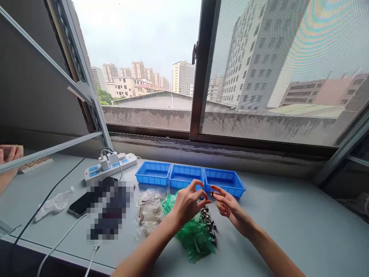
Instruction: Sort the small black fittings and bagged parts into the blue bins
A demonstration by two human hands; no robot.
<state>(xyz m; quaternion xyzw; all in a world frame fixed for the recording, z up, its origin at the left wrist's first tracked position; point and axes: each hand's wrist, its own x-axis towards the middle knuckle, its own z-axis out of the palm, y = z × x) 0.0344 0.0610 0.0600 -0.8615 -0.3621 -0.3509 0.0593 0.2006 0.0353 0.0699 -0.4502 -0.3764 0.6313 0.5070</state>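
Observation:
My left hand (pixel 188 201) hovers over the green plastic bags (pixel 197 238), its curled thumb and index finger apart with nothing visible between them. Facing it, my right hand (pixel 229 204) pinches a small dark metal piece (pixel 212 194) between thumb and fingertips; the piece is too small to name exactly. Below the hands, several loose metal fasteners (pixel 208 219), which look like short bolts, lie along the right side of the green bags. Clear plastic bags (pixel 150 211) with small metal pins lie left of the green ones.
Behind the hands stand three blue bins, left (pixel 152 180), middle (pixel 184 184) and right (pixel 230 188). To the left are a power strip (pixel 131 159), a phone (pixel 77 206), crumpled white plastic (pixel 54 204) and cables. Another person's hand (pixel 11 154) shows at the far left beyond a metal frame.

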